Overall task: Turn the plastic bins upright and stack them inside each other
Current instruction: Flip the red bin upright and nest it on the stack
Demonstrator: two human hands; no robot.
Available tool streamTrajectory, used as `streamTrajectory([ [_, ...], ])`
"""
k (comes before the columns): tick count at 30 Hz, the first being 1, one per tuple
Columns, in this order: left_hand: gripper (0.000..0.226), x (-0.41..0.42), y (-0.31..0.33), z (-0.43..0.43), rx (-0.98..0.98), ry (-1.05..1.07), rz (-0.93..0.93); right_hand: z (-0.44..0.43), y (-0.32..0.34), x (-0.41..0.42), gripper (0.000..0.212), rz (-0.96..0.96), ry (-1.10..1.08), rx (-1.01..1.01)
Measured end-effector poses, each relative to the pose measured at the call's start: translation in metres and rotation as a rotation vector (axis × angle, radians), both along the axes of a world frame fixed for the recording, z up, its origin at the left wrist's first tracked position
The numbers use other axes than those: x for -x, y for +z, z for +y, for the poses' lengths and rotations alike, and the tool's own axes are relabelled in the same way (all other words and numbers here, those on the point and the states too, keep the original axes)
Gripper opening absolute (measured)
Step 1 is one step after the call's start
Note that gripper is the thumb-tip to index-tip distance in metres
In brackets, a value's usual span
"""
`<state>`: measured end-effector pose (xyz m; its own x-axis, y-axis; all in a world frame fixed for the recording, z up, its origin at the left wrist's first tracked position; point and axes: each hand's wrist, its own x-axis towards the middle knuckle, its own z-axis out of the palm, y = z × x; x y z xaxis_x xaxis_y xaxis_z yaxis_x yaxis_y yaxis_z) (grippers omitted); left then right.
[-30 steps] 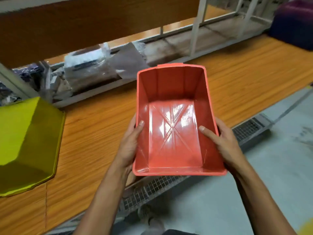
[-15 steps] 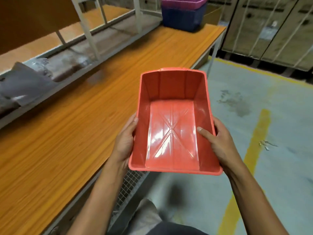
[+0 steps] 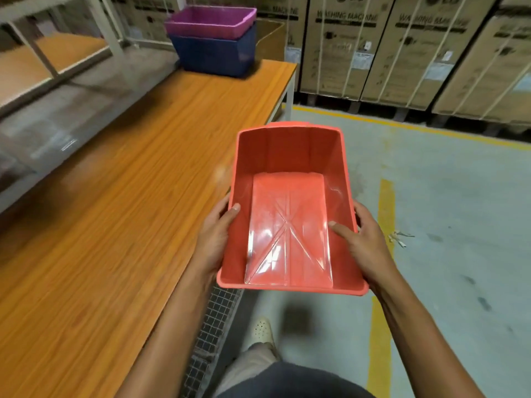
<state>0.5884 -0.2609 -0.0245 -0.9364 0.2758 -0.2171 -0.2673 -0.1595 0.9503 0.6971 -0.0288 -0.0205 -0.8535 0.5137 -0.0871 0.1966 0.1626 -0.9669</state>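
Grey concrete floor with yellow painted lines, filling the right half. Long wooden workbench along the left, orange grain top, white metal leg at the far corner, wire mesh panel under its near edge. Row of strapped cardboard boxes across the back, printed "WASHING MACHINE". White-framed shelving behind the bench, blurred. At the far end of the bench: blue bin upright, purple bin nested inside it, rim sitting above the blue rim. Red bin held upright in mid-air, open side up, just off the bench's near edge and over the floor, well apart from the blue and purple pair; empty, glossy floor with moulded X ribs. Left hand clamped on the left long wall, thumb hooked over the rim inside, fingers wrapped outside underneath. Right hand clamped on the right long wall, thumb inside against the wall, fingers outside. Below, dark shirt, light trouser leg and one pale perforated shoe on the floor. Small scrap of debris beside a yellow line.
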Motion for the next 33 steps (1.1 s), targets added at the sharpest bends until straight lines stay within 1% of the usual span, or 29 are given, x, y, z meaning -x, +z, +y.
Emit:
streamTrajectory([
  [3,0.028,0.052,0.000,0.028,0.053,-0.041,0.038,0.023,0.002,0.040,0.045,-0.051,-0.137,-0.040],
  [4,0.027,0.069,0.000,0.037,0.072,-0.057,0.053,0.031,0.002,0.051,0.043,-0.053,-0.166,-0.044],
  [6,0.033,0.098,0.000,0.054,0.096,-0.107,0.067,0.046,0.001,0.072,0.044,-0.056,-0.174,-0.031],
  [7,0.037,0.110,0.001,0.063,0.087,-0.137,0.058,0.054,-0.002,0.080,0.049,-0.053,-0.151,0.009],
  [10,0.044,0.138,-0.002,0.090,0.008,-0.242,-0.013,0.077,-0.013,0.101,0.079,-0.046,-0.023,0.218],
  [11,0.046,0.146,-0.003,0.100,-0.008,-0.269,-0.036,0.086,-0.018,0.108,0.086,-0.050,-0.004,0.255],
  [13,0.046,0.163,-0.010,0.122,-0.016,-0.287,-0.068,0.108,-0.028,0.124,0.091,-0.062,-0.017,0.272],
  [15,0.048,0.183,-0.018,0.149,0.038,-0.266,-0.042,0.130,-0.036,0.142,0.088,-0.061,-0.079,0.250],
  [16,0.049,0.193,-0.023,0.163,0.089,-0.243,0.001,0.141,-0.040,0.151,0.085,-0.052,-0.112,0.242],
  [17,0.046,0.204,-0.026,0.178,0.134,-0.216,0.049,0.154,-0.044,0.161,0.080,-0.043,-0.149,0.245],
  [19,0.033,0.223,-0.030,0.210,0.217,-0.176,0.125,0.183,-0.050,0.184,0.072,-0.020,-0.200,0.274],
  [22,0.027,0.252,-0.033,0.260,0.273,-0.112,0.175,0.232,-0.054,0.222,0.068,0.014,-0.191,0.321],
  [24,0.028,0.271,-0.033,0.295,0.290,-0.070,0.196,0.268,-0.051,0.246,0.073,0.012,-0.173,0.325],
  [28,0.031,0.300,-0.030,0.348,0.259,0.001,0.162,0.327,-0.044,0.287,0.076,0.018,-0.097,0.326],
  [33,0.031,0.336,-0.019,0.399,0.190,0.148,0.132,0.391,-0.029,0.351,0.070,0.077,0.007,0.317],
])
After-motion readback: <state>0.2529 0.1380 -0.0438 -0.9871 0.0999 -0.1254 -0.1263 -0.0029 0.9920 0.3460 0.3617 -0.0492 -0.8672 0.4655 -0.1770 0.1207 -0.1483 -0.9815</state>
